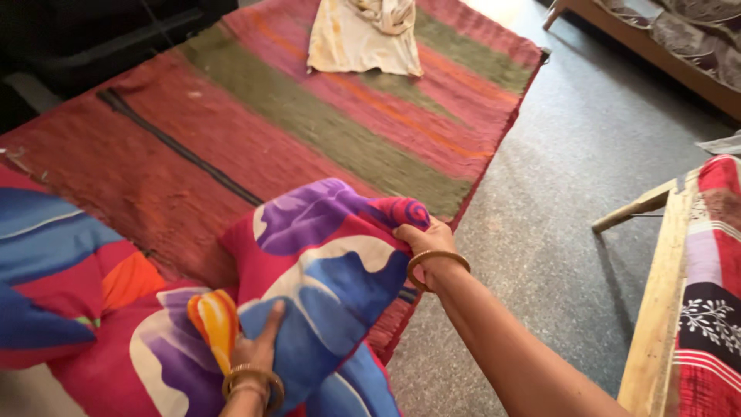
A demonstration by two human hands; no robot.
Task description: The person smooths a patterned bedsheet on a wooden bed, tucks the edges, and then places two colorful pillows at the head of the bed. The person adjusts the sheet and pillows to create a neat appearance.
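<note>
Head view: bright cloth (324,255) under both hands.

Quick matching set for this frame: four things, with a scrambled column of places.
1. right hand
2. left hand
3. cream cloth
4. wooden frame

A. far end of the striped rug
B. right edge, on the grey floor
C. gripping the far edge of the bright floral fabric
D. pressed flat on the fabric's near part

Pairs: 1-C, 2-D, 3-A, 4-B
</note>
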